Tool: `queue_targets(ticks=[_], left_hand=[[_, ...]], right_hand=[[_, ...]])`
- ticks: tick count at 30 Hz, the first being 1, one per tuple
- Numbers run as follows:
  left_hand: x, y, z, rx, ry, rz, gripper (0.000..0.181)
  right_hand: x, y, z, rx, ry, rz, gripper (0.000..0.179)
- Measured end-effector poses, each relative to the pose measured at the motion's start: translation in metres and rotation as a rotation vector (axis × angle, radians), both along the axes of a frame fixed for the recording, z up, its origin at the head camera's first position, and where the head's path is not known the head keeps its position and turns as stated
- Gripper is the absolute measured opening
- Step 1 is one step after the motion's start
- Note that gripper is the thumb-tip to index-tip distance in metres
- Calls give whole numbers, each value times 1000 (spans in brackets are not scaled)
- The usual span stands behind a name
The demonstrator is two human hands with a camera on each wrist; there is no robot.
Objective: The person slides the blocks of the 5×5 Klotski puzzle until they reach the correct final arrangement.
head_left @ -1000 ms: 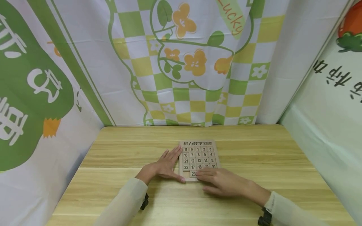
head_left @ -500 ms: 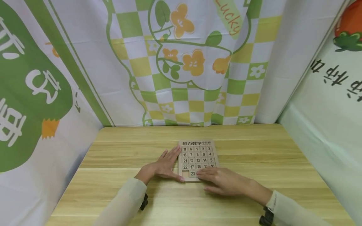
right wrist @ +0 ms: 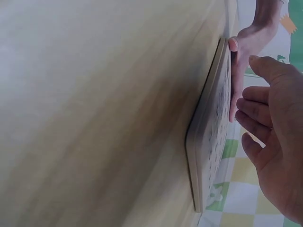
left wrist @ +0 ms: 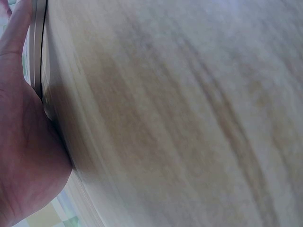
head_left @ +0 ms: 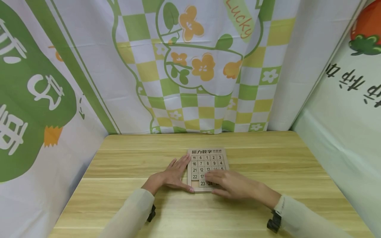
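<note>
A wooden number sliding puzzle (head_left: 207, 151) lies flat on the table in the head view, with numbered tiles in rows and a gap at the bottom left. My left hand (head_left: 171, 176) rests along its left side, thumb at the lower corner and fingers extended up the frame. In the left wrist view the left palm (left wrist: 28, 151) lies beside the puzzle's edge. My right hand (head_left: 233, 185) is over the lower right tiles and hides several of them. From the right wrist, its loosely bent fingers (right wrist: 255, 112) face the tiles; whether the tips touch them I cannot tell.
The wood-grained table (head_left: 143, 145) extends around the puzzle on all sides. A patterned curtain (head_left: 197, 112) hangs along its back edge, and printed fabric walls (head_left: 336, 109) stand left and right. Both wrists wear a black strap device (head_left: 274, 222).
My right hand has shifted slightly up and away from the bottom row, uncovering the 24 tile and covering tiles around 18. The left hand has stayed against the puzzle's left side.
</note>
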State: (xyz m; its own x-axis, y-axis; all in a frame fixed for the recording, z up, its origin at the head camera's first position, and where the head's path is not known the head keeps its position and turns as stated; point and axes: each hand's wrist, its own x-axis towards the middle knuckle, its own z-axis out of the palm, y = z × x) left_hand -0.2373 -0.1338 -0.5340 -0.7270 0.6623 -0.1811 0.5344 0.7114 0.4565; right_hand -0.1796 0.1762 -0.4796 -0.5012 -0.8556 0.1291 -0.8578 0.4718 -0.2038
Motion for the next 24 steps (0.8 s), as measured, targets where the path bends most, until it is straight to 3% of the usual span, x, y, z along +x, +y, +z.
queue_targets(ticks=[7,16,24], left_hand=[[-6,-2,-13,-2,3,14,149],[-7,-3,-15,9,9,15,149],[-5,-2,-11,-5,-9,21,147]], right_hand=[[-17,-16,3,28,-6,-25,57],[-40,-34,1,59,-20,-67,63],[-51,-44,-9,55,-58,-88,64]])
